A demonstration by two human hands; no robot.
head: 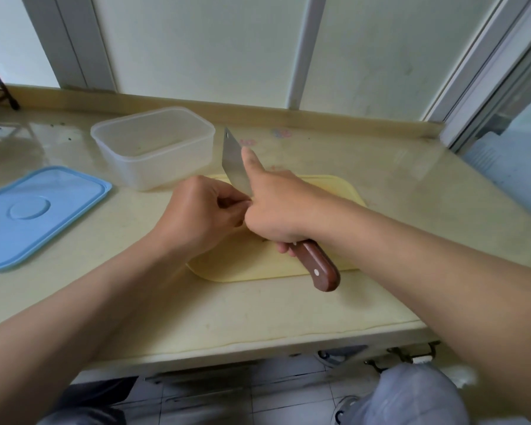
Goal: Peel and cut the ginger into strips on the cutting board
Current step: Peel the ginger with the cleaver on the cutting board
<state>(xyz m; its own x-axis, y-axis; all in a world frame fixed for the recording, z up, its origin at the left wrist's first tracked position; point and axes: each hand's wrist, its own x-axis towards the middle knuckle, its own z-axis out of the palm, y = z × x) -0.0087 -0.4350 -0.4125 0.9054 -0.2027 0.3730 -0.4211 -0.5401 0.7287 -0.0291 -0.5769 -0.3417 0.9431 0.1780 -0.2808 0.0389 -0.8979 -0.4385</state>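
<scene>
Grips steel cleaver (235, 165) by glossy brown wooden handle in right hand (278, 210), forefinger along flat blade. Curls left hand (198, 214) against blade over rounded pale-yellow plastic cutting board (252, 266); hides ginger, so cannot tell grasp.

A pale beige worktop (258, 311) runs beneath frosted window panes (196, 47) set in grey-white frames (307, 47) — soft daylight comes through them. Below its front edge lie light floor tiles (273, 403); a dark metal rack (13, 103) stands far left.

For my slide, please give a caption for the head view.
Right hand grips knife over cutting board; left hand curls beside it.
</scene>
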